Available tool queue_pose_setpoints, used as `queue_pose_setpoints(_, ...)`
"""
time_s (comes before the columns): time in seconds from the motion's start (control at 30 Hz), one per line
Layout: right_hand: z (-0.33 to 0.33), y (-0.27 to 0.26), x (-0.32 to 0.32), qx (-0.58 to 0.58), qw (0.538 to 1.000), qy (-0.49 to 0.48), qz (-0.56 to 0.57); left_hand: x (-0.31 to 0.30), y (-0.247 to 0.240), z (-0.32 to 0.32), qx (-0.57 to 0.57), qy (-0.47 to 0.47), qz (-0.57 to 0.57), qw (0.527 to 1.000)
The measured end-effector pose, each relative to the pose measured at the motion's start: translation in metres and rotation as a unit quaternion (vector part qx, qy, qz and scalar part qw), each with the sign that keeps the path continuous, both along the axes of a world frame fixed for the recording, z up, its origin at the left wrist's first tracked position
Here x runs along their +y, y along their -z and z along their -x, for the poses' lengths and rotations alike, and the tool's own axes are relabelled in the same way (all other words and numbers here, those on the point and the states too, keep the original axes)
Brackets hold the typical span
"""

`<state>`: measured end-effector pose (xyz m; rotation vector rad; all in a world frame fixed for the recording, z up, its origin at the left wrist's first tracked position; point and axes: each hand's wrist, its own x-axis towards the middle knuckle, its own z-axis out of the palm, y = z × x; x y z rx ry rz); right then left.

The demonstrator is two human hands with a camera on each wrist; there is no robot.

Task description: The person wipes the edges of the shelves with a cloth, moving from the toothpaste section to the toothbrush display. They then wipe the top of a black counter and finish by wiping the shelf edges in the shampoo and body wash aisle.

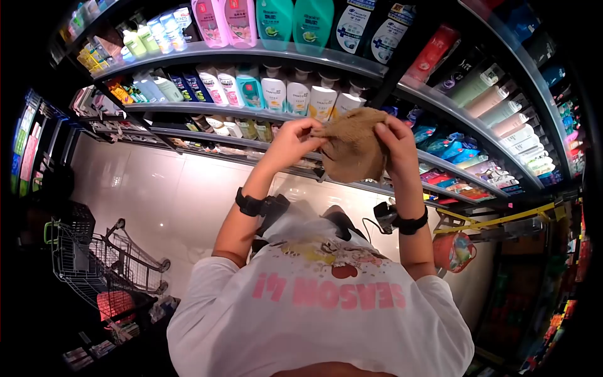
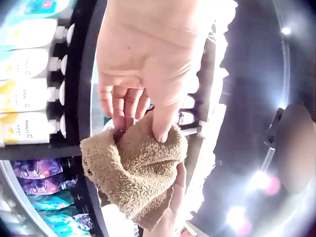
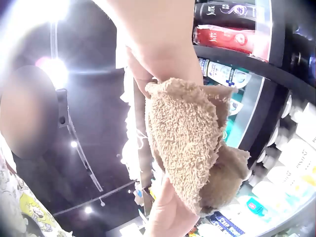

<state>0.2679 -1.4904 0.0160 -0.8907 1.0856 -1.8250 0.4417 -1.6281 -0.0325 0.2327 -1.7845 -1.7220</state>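
Observation:
Both hands hold a brown terry cloth [image 1: 355, 147] up in front of the shelves, in the middle of the head view. My left hand [image 1: 291, 146] pinches its left edge between thumb and fingers. On the opposite side my right hand [image 1: 401, 147] grips the cloth near its upper corner. The left wrist view shows the cloth [image 2: 140, 170] folded and bunched below the left thumb [image 2: 164, 116]. From the right wrist, the looped pile of the cloth [image 3: 182, 133] faces the camera and covers most of the right fingers.
Shelves of shampoo bottles [image 1: 274, 94] stand right behind the cloth, with large pink bottles [image 1: 240, 24] above. A shelf edge [image 1: 217, 113] runs close to the hands. On the floor at left is a wire shopping cart [image 1: 94, 257]; at right, a red basket [image 1: 449, 251] near a yellow frame [image 1: 502, 220].

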Motion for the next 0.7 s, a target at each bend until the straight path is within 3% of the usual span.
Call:
queue_pose_setpoints(0.03,0.006,-0.002,-0.003,0.18,0.983,0.03,0.006,-0.005,-0.008,-0.002,-0.071,-0.008,-0.007,0.997)
queue_pose_setpoints(0.07,0.01,-0.007,-0.004,0.355,0.933,0.061,0.013,-0.011,-0.014,-0.002,-0.14,-0.015,-0.012,0.99)
queue_pose_setpoints(0.1,0.014,-0.016,-0.002,0.456,0.88,0.125,0.039,-0.019,-0.015,-0.003,-0.058,-0.055,0.057,0.995)
queue_pose_setpoints(0.13,0.009,-0.032,0.006,0.446,0.885,0.132,0.035,-0.02,-0.032,-0.003,0.047,-0.085,0.149,0.984)
queue_pose_setpoints(0.2,0.002,-0.051,0.013,0.552,0.79,0.212,0.16,-0.011,-0.08,-0.016,0.116,-0.142,0.338,0.923)
queue_pose_setpoints(0.23,0.001,-0.049,0.009,0.553,0.789,0.213,0.162,-0.011,-0.085,-0.013,0.117,-0.142,0.339,0.922)
queue_pose_setpoints(0.3,0.001,-0.035,-0.001,0.591,0.736,0.261,0.202,-0.008,-0.089,-0.008,0.089,-0.076,0.24,0.964)
queue_pose_setpoints(0.33,0.008,-0.027,-0.013,0.568,0.781,0.221,0.136,-0.011,-0.081,-0.002,0.087,-0.074,0.239,0.964)
queue_pose_setpoints(0.4,0.018,-0.022,-0.016,0.513,0.817,0.235,0.117,-0.029,-0.066,0.017,-0.01,-0.15,0.179,0.972)
queue_pose_setpoints(0.47,0.017,-0.027,-0.008,0.496,0.821,0.251,0.126,-0.024,-0.07,0.016,0.069,-0.138,0.247,0.957)
queue_pose_setpoints(0.53,0.021,-0.021,-0.008,0.491,0.832,0.233,0.116,-0.022,-0.072,0.016,0.014,-0.121,0.165,0.979)
queue_pose_setpoints(0.63,0.029,-0.01,-0.008,0.301,0.941,0.141,0.068,-0.014,-0.075,0.027,0.041,-0.167,0.151,0.974)
queue_pose_setpoints(0.67,0.023,-0.014,-0.008,0.303,0.939,0.146,0.074,-0.011,-0.075,0.029,0.05,-0.184,0.166,0.968)
queue_pose_setpoints(0.7,0.013,-0.021,-0.009,0.184,0.969,0.117,0.118,-0.008,-0.074,0.031,0.074,-0.201,0.204,0.955)
